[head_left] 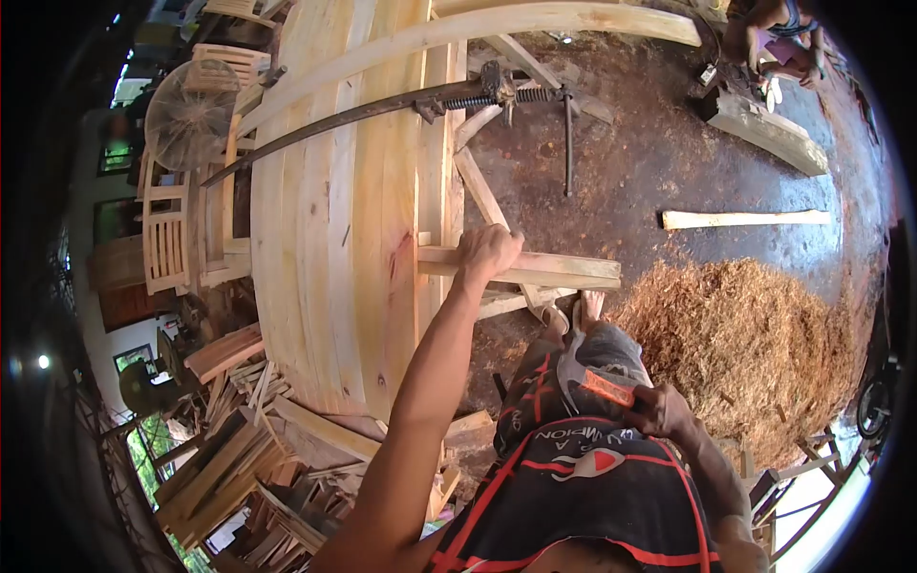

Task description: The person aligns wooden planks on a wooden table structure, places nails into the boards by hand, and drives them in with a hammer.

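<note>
My left hand [490, 253] is closed over a pale wooden bar [573, 269] that juts out from the side of a broad plank panel [325, 220]. Held low against my lap, my right hand [659, 411] has its fingers around an orange object [608, 388] with a pale grey part at its far end; its exact kind is unclear. Across the panel lies a long metal bar clamp [382, 110], its screw and T-handle past the panel's edge. A long curved timber [535, 19] spans the panel beyond the clamp.
Wood shavings [745, 353] are heaped on the floor at the right. A loose board [745, 220] and a thick beam [764, 129] lie farther off, near another person [778, 38]. Stacked offcuts [229, 468], a fan [191, 115] and wooden chairs [164, 239] stand left.
</note>
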{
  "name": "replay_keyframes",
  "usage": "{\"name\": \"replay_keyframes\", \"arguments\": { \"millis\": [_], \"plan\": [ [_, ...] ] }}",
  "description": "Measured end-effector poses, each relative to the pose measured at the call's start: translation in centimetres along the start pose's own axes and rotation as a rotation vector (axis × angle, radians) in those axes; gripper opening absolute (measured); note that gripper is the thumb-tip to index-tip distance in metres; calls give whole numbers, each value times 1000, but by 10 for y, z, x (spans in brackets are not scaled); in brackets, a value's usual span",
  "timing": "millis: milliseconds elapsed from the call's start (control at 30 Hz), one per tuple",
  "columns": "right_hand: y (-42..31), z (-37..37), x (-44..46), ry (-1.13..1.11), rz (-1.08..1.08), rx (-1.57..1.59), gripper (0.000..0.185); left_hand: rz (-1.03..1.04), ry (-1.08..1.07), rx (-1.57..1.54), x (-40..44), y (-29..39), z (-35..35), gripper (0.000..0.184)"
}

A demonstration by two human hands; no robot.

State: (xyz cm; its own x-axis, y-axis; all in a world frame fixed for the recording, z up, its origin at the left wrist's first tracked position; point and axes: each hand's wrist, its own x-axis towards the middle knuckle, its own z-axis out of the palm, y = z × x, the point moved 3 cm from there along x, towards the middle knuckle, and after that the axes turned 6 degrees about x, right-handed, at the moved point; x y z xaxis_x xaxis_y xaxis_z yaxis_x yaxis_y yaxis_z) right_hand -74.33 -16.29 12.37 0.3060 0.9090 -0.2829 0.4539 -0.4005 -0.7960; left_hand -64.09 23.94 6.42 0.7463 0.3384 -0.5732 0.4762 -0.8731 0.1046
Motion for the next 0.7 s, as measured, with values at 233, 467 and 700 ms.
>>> {"name": "replay_keyframes", "arguments": {
  "millis": [233,467,700],
  "plan": [
    [-10,16,-44,222,-129,-104,15,7,-56,69,2,-1,-2,48],
    [-26,18,-49,400,385,190,32,108,9,36,-5,2,-6,55],
    [-22,10,-21,478,509,479,30,160,40,101,-18,10,-19,52]
  ]
}}
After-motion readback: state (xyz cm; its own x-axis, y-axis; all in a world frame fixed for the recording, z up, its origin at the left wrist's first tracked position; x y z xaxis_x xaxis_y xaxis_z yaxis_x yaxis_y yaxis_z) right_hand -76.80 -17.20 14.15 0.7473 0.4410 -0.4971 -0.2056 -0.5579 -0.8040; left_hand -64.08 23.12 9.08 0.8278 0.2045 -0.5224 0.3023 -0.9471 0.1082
